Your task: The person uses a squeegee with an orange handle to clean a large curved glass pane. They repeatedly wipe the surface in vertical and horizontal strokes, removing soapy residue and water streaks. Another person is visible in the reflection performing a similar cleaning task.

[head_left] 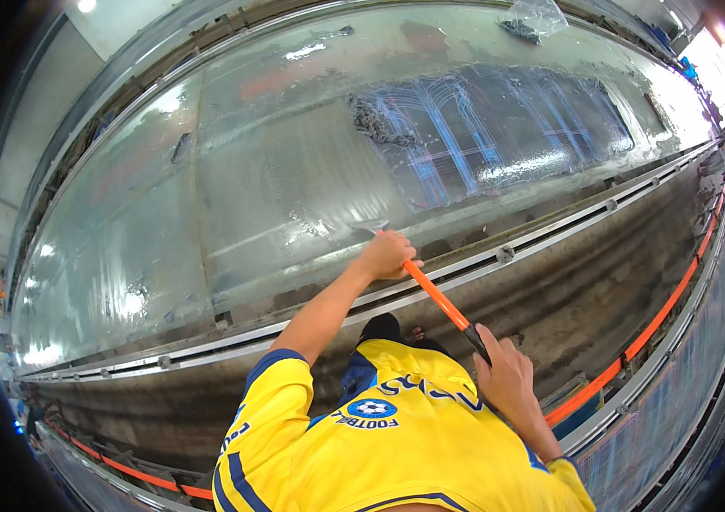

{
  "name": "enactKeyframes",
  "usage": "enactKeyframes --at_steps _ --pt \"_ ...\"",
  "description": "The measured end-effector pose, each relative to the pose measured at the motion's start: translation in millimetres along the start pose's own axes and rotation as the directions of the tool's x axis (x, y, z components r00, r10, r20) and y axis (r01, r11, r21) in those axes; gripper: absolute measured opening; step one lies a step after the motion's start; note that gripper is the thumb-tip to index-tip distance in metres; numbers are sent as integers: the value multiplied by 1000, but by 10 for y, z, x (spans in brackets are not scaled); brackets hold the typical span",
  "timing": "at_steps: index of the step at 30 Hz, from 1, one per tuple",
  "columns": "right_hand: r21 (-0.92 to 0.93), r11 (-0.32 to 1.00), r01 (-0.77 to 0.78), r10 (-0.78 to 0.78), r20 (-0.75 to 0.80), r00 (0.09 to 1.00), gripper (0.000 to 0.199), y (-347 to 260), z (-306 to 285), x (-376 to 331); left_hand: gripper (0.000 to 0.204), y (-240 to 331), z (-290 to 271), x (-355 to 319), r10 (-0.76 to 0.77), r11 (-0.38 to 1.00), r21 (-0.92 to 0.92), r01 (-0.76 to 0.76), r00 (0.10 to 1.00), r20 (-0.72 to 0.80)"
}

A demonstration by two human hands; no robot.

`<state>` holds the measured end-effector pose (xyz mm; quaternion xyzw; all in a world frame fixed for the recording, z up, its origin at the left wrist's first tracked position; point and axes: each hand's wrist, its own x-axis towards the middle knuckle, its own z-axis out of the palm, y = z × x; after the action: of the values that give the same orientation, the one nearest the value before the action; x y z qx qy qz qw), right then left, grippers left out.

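A long printing desk (209, 213) filled most of the view, its wet, glossy surface curving away under the fisheye lens. On its far right part lay a sheet printed with blue arch-like lines (499, 136), with a dark ragged patch at its left edge; a crumpled clear plastic bag (533, 17) sat near the desk's far rim. A metal rail (507, 253) ran along the near edge, and an orange pipe (661, 316) followed the worn floor channel below it.

The person in a yellow jersey (397, 444) leaned over the rail with a long scraper (435, 294) that had an orange shaft and a black end. The left hand (388, 254) was clamped on the shaft close to the blade, which rested on the wet desk just short of the printed sheet. The right hand (507, 375) was closed on the black end, near the chest.

Judging by the streaks, much of the surface looked already wetted and worked over, while the printed stretch and the dark patch appeared not yet scraped.
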<state>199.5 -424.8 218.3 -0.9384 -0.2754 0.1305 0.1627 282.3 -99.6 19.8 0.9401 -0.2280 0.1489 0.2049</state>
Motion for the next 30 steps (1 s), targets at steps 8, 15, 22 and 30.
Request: enactKeyframes --at_steps 8,15,22,30 --pt "183 918 -352 319 189 929 54 -118 -401 -101 45 -175 524 460 168 954 -264 -145 984 66" --pt "336 692 -640 557 317 768 48 -119 -607 136 46 -152 701 766 179 932 -341 -122 974 141" --pt "441 590 -676 664 212 717 44 332 -1087 327 42 -56 900 1676 188 907 -404 -119 973 134" --pt "690 485 -538 697 66 714 37 1853 -1646 314 39 346 1600 3388 313 859 -450 -245 946 82"
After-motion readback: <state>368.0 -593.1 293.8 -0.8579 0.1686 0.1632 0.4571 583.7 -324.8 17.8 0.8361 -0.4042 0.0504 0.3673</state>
